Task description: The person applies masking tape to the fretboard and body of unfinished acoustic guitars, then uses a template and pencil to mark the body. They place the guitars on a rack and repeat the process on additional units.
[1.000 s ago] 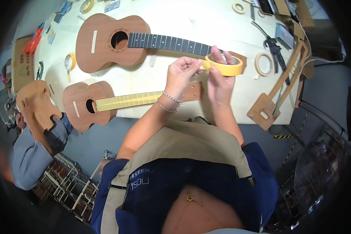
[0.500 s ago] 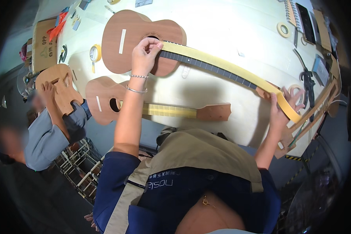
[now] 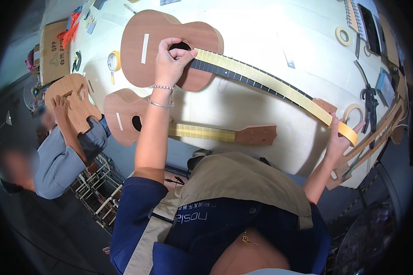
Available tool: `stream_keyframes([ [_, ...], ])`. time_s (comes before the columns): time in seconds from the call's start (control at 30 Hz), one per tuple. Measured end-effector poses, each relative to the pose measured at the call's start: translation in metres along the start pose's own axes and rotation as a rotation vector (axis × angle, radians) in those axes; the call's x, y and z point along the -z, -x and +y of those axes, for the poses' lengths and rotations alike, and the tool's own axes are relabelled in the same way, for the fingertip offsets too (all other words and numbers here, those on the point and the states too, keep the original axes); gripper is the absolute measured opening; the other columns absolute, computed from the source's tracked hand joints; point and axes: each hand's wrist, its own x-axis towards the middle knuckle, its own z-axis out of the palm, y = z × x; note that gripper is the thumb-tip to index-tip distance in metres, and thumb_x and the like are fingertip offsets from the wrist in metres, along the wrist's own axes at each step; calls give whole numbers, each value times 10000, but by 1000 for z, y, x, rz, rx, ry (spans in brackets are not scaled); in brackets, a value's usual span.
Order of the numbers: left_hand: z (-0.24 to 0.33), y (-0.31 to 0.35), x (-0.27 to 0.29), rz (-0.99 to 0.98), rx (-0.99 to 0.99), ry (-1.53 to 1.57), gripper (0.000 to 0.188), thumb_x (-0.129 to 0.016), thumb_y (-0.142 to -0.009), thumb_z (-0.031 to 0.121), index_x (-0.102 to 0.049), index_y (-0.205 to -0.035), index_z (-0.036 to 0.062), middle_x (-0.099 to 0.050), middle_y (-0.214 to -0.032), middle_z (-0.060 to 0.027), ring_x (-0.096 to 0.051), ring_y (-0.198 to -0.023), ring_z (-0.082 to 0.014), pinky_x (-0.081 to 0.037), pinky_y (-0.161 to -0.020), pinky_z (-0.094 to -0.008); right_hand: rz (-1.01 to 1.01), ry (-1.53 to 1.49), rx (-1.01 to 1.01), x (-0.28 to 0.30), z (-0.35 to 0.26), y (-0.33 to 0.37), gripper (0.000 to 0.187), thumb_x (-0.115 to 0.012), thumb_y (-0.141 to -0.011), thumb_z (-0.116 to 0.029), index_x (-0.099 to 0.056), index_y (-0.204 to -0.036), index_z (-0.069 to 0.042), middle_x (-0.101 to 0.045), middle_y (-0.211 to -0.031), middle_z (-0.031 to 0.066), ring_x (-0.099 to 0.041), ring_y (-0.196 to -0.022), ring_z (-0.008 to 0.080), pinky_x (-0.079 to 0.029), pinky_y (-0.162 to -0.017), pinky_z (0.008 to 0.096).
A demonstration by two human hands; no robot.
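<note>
A brown ukulele (image 3: 140, 57) lies on the white table with its dark fretboard (image 3: 206, 67) pointing right. Along that fretboard runs a strip of yellow masking tape (image 3: 261, 80), dark edges showing on both sides of it. My left hand (image 3: 174, 59) pinches the strip's end beside the sound hole. Near the headstock (image 3: 325, 105), my right hand (image 3: 338, 140) grips the yellow tape roll (image 3: 348, 134), the strip stretched taut between both hands. Whether the whole strip touches the fretboard, I cannot tell. Nearer me is a second ukulele (image 3: 119, 107), its fretboard covered in yellow tape.
At left, a co-worker's hand (image 3: 59, 107) rests on a wooden guitar-shaped body (image 3: 78, 103). Another tape ring (image 3: 354, 112), a black clamp (image 3: 369, 98) and wooden pieces (image 3: 383, 123) crowd the right edge. Further back are a tape roll (image 3: 342, 35) and a phone (image 3: 369, 30).
The tape strip has shifted from the fretboard's far edge toward its middle. My right hand has moved right and nearer me with the roll. My left hand keeps its pinch.
</note>
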Motion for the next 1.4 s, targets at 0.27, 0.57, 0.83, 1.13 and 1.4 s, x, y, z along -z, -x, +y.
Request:
stream_keyframes([
  [0.27, 2, -1, -8, 202, -244, -406, 477, -822, -667, 150, -527, -1007, -7, -533, -668, 1, -486, -596, -57, -438, -584, -203, -19, 6, -35, 3, 23, -1, 955, -754, -764, -168, -112, -1432, 63, -353, -1355, 243, -482, -1133, 261, -394, -964, 328],
  [0.57, -21, 45, -27, 3, -634, -1110, 676, -498, -870, 443, -308, -1433, 118, -283, -1494, -31, -204, -1392, -300, 88, -986, -699, 75, -17, -49, -10, -9, 4, 1001, -767, -728, -166, -98, -1443, 43, -568, -876, 88, -556, -802, 153, -456, -778, 265],
  [0.83, -14, 67, -65, 9, -553, -1022, 819, -535, -810, 551, -258, -1448, 119, -207, -1520, -59, -124, -1403, -334, 49, -954, -740, 115, 196, -85, -22, -19, 7, 895, -739, -747, -165, -192, -1421, 52, -626, -929, 140, -595, -853, 178, -470, -809, 289],
  [1.13, 43, 132, -171, -593, -1038, -503, 378, -602, -833, 252, -549, -1164, 77, -479, -1284, -138, -408, -1247, -259, -336, -988, -488, 219, -36, 368, -81, 31, 6, 496, -498, -916, -220, -393, -1297, 78, -628, -973, 137, -591, -899, 250, -348, -970, 383],
  [1.4, -34, 70, -109, 419, -523, -863, 197, -630, -812, 195, -584, -721, 27, -568, -751, -124, -536, -665, -312, -455, -656, -439, 161, 183, 446, -129, -11, -1, 484, -511, -898, -308, -461, -1288, -26, -623, -954, 47, -544, -955, 239, -332, -895, 401],
])
